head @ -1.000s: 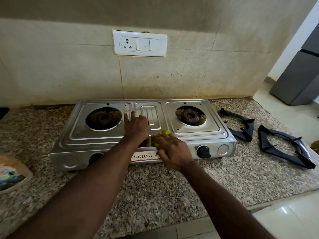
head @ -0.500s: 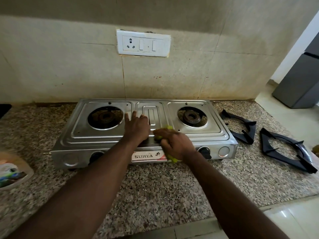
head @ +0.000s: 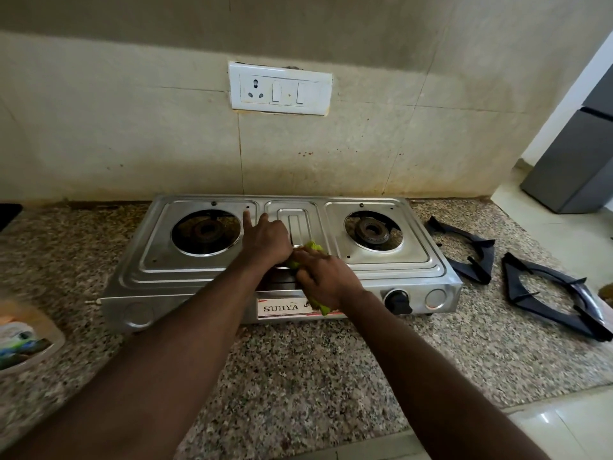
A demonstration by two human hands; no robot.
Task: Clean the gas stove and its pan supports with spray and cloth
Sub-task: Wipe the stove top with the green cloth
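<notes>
The left grip [head: 267,240] lay open, pressing the 2-burner steel gas stove [head: 185,273] on the speckled granite surface [head: 298,366], while the right grip [head: 326,277] clutched the yellow-green cloth [head: 313,247] mid-front, where a wide wipe might have turned the black knob [head: 398,300].

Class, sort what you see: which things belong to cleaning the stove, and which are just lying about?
Job: gas stove; green cloth, gripped by right hand; left hand resting on stove; inner pan support; outer pan support.
Lying about: wall socket; plastic container; grey fridge.
</notes>
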